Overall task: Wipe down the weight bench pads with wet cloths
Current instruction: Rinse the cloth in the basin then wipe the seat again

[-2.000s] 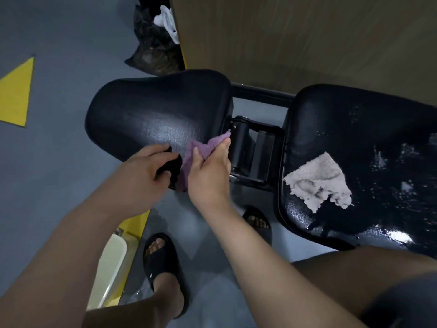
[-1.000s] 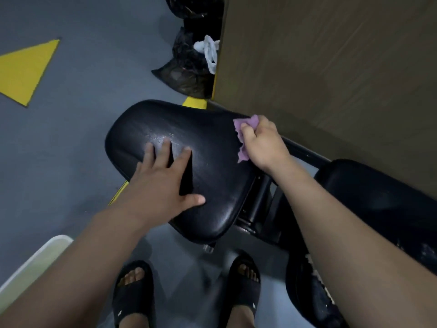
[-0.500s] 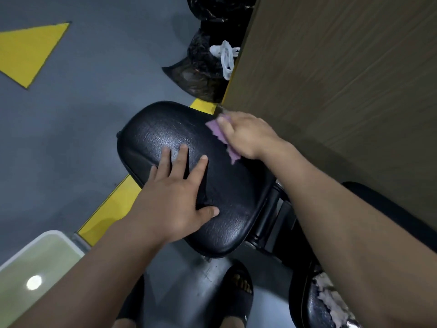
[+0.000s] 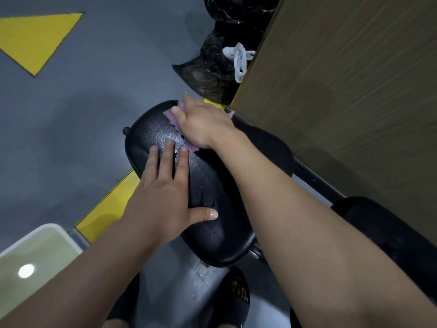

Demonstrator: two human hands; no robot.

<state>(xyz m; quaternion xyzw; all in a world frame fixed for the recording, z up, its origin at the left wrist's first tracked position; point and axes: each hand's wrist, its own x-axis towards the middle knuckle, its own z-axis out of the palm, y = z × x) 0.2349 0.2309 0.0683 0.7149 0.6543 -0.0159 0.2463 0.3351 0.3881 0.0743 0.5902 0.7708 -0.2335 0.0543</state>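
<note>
The black seat pad (image 4: 212,209) of the weight bench runs from the middle of the view down toward my feet. My right hand (image 4: 203,125) lies flat on a purple cloth (image 4: 173,119) and presses it onto the pad's far end. The cloth shows only at its edges, around my fingers and below my wrist. My left hand (image 4: 165,192) rests open on the near half of the pad, fingers straight and thumb spread. Part of the second black pad (image 4: 387,235) shows at the right, behind my right forearm.
A wooden wall panel (image 4: 343,91) stands close along the right. Black bin bags (image 4: 212,67) with a white plastic bag (image 4: 238,60) sit beyond the pad. A basin of water (image 4: 30,263) is at the bottom left. Yellow markings (image 4: 35,39) cross the grey floor. My sandalled foot (image 4: 234,297) is below the pad.
My right hand has slid the purple cloth from the pad's hinge end up along the far edge to its far tip. My left hand moved from the pad's edge onto its top.
</note>
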